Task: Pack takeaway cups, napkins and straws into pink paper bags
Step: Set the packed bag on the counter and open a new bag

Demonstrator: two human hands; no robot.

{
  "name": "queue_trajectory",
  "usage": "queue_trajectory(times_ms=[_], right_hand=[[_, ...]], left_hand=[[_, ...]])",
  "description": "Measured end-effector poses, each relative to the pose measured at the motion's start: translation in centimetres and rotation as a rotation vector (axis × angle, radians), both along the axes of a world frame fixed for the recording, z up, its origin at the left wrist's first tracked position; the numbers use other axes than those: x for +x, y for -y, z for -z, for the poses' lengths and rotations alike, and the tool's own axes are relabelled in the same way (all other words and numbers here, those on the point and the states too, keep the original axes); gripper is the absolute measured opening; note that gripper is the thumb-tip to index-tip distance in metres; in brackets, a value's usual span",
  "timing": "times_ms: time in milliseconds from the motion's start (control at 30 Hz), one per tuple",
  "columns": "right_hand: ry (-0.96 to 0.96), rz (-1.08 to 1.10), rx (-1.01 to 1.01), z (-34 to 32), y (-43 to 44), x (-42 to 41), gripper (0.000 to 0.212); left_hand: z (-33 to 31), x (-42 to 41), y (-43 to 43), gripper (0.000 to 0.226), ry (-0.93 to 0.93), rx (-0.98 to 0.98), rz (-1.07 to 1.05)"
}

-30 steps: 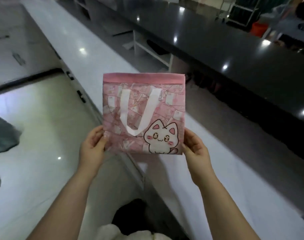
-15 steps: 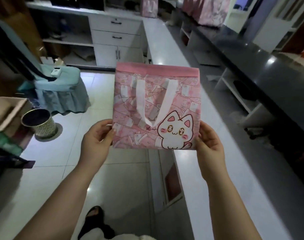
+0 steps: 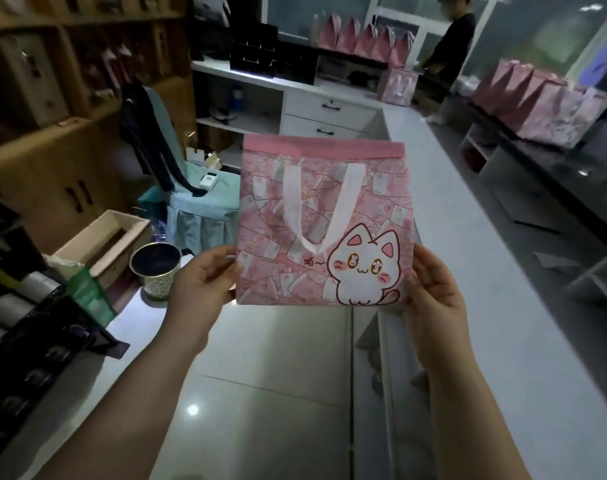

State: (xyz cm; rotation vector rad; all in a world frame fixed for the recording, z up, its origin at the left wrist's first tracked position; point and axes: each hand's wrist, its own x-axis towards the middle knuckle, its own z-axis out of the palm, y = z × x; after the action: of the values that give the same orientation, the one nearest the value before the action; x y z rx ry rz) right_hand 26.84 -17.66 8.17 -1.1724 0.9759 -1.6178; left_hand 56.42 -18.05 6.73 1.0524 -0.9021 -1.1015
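Note:
I hold a flat, folded pink paper bag (image 3: 324, 223) upright in the air in front of me. It has a white cat print and a white handle lying against its face. My left hand (image 3: 201, 277) pinches its lower left edge, thumb on the front. My right hand (image 3: 433, 285) grips its lower right edge. No cups, napkins or straws show.
A white counter (image 3: 468, 271) runs along my right. Several opened pink bags stand on the dark counter (image 3: 537, 98) at right and on the back shelf (image 3: 364, 39). A person (image 3: 451, 39) stands at the back. A blue-covered chair (image 3: 198, 202), a metal bin (image 3: 156, 268) and a cardboard box (image 3: 104, 237) sit at left.
My view has swung left and up from the counters toward the back of the room. The bag stays held by both hands in the same grip.

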Motion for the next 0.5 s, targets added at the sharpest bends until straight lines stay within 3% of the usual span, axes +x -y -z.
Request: queue_trajectory(times_ms=[233, 500], right_hand=[[0.074, 0.008, 0.135, 1.9, 9.0, 7.1, 0.037], [0.115, 0.058, 0.297, 6.1, 15.4, 8.8, 0.037]], left_hand=[[2.1, 6.9, 9.4, 0.024, 0.06, 0.055, -0.03], [6.8, 8.0, 16.9, 0.04, 0.091, 0.189, 0.004]])
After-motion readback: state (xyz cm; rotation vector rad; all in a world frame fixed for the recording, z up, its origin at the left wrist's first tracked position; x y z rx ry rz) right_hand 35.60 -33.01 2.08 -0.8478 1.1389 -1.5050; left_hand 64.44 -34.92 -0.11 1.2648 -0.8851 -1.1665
